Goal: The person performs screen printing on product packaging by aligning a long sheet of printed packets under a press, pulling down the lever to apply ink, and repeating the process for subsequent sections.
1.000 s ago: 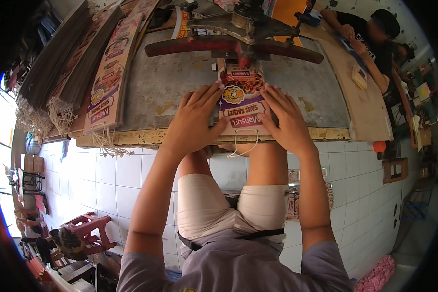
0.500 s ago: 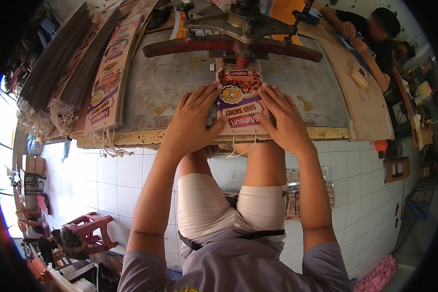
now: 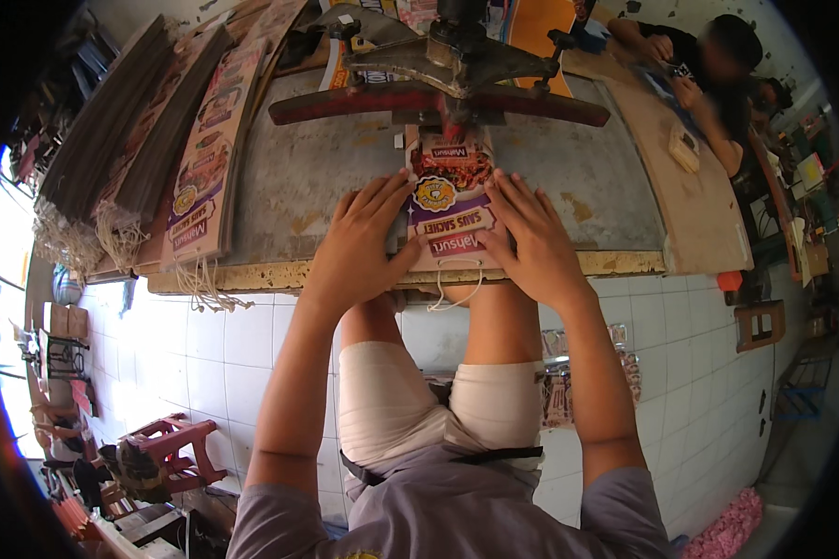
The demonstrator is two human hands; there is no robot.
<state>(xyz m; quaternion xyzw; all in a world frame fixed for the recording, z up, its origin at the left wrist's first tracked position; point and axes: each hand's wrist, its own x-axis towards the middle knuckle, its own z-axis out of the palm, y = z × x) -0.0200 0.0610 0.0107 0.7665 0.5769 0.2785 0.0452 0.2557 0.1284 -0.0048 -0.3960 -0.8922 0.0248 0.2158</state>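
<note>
A long printed card strip (image 3: 454, 222) in purple, cream and red lies flat on the worn grey metal bench top (image 3: 317, 172). A white string loop (image 3: 460, 291) hangs from its near end over the bench edge. My left hand (image 3: 364, 228) rests along the strip's left edge, fingers stretched out and thumb touching its near part. Along the right edge lies my right hand (image 3: 534, 231), also flat, with its thumb on the print. The strip's far end passes under a dark iron press (image 3: 457, 70) with a red crossbar, which hides it.
Stacks of similar strips (image 3: 200, 172) with string ends stand at the left. At the right, a brown board (image 3: 685, 196) carries a small tan block (image 3: 684, 149). A person (image 3: 718, 74) in black works beyond it. A red stool (image 3: 172, 449) stands on the tiled floor.
The whole view has shifted slightly. My hands stay flat along both edges of the strip, with no clear movement on the bench. The other person's hands have moved a little.
</note>
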